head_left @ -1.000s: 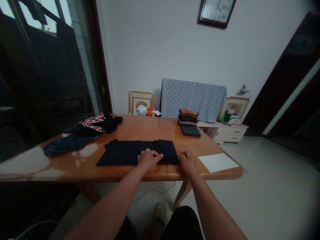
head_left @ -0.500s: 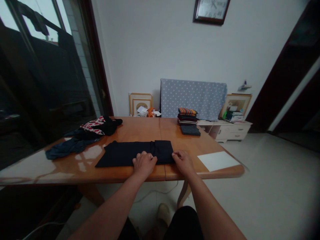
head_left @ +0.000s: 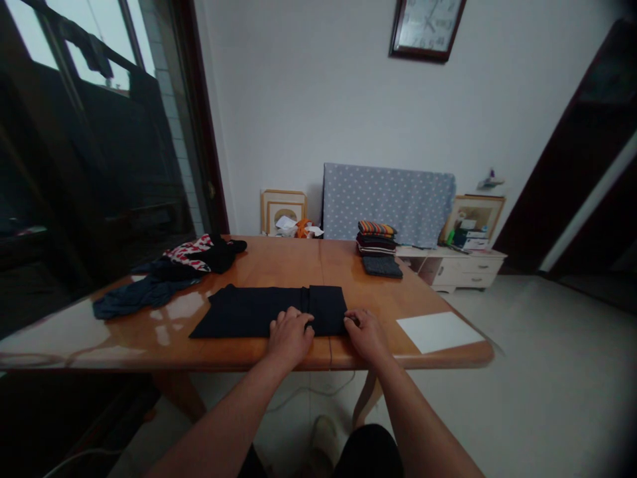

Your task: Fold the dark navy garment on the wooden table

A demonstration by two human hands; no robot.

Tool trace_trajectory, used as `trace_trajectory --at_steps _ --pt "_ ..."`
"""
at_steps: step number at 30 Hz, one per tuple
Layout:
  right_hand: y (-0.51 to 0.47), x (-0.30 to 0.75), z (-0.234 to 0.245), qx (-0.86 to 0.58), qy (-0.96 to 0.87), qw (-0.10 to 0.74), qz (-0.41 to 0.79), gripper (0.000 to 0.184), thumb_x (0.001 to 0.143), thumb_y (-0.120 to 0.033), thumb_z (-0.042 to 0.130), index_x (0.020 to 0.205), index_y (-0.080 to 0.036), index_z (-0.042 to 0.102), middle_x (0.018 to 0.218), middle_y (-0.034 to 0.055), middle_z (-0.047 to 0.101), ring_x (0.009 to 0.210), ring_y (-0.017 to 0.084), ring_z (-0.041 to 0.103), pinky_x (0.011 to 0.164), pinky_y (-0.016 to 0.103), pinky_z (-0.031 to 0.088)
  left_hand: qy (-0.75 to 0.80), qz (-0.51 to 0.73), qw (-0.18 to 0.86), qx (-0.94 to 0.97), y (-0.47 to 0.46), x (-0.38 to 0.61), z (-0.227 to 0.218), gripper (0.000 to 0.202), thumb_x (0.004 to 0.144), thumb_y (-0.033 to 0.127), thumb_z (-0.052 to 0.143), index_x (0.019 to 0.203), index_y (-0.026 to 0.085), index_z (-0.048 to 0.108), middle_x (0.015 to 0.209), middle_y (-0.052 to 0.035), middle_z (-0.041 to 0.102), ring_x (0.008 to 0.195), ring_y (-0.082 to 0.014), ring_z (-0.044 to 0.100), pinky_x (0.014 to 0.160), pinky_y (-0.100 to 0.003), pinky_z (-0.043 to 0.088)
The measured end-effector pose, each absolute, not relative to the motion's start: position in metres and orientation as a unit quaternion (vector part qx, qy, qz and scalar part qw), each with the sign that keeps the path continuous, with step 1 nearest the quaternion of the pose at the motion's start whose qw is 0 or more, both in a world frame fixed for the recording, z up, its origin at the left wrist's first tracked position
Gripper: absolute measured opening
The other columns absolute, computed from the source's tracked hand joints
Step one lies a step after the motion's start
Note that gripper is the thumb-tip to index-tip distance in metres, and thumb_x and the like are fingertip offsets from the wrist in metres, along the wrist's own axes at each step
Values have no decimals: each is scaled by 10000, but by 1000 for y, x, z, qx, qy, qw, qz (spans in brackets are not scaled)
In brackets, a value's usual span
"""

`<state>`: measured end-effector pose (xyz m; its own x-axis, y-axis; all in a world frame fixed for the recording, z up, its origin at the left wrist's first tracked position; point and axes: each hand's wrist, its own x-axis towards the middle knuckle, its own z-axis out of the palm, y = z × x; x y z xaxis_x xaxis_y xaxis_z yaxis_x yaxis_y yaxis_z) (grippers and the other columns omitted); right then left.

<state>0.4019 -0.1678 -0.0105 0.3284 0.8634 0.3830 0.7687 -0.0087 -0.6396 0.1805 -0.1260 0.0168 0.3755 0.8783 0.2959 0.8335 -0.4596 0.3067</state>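
Observation:
A dark navy garment (head_left: 259,312) lies flat along the table's front edge, its right end folded over to the left into a squarish flap (head_left: 327,309). On the cloth rests my left hand (head_left: 291,335), with thumb and forefinger pinching at the left edge of that flap. My right hand (head_left: 365,332) grips the garment's folded right edge near its front corner between thumb and fingers. The garment's underlayers are hidden, and its exact kind cannot be made out.
The wooden table (head_left: 279,259) also bears rumpled clothes (head_left: 174,269) at left and a stack of folded clothes (head_left: 377,239) at the back right. A folded dark grey garment (head_left: 382,266) lies before the stack. White paper (head_left: 440,330) lies near the right corner.
The view has tilted up slightly. My left hand's fingers have shifted a little at the flap's left edge; my right hand keeps its hold on the right edge.

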Motion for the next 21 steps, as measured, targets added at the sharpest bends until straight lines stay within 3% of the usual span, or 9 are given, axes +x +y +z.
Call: trace_trajectory --at_steps 7,13,17,21 --pt "-150 415 -8 -716 -512 448 156 242 854 -372 550 895 -184 696 841 55 709 779 192 642 678 261 445 495 218 77 837 -119 171 15 272 884 324 518 1099 282 679 1145 -61 618 1081 -270 530 839 -384 386" --pt "-128 407 17 -768 -458 381 235 285 813 -408 612 630 -193 574 560 20 563 526 152 528 495 264 330 486 245 74 835 -123 168 9 243 895 326 526 1087 280 667 1136 -54 616 1087 -258 525 861 -389 382" --pt "-113 397 29 -803 -401 348 270 279 719 -402 743 664 -195 565 536 18 539 531 166 532 483 267 332 487 252 81 832 -124 167 8 250 891 325 535 1098 286 669 1150 -50 614 1091 -260 524 866 -394 387" --pt "-105 395 31 -803 -376 351 301 266 703 -379 760 722 -202 562 520 -9 513 466 148 481 440 262 321 487 255 96 830 -125 166 11 254 890 314 535 1097 283 680 1173 -55 615 1103 -265 524 885 -403 392"
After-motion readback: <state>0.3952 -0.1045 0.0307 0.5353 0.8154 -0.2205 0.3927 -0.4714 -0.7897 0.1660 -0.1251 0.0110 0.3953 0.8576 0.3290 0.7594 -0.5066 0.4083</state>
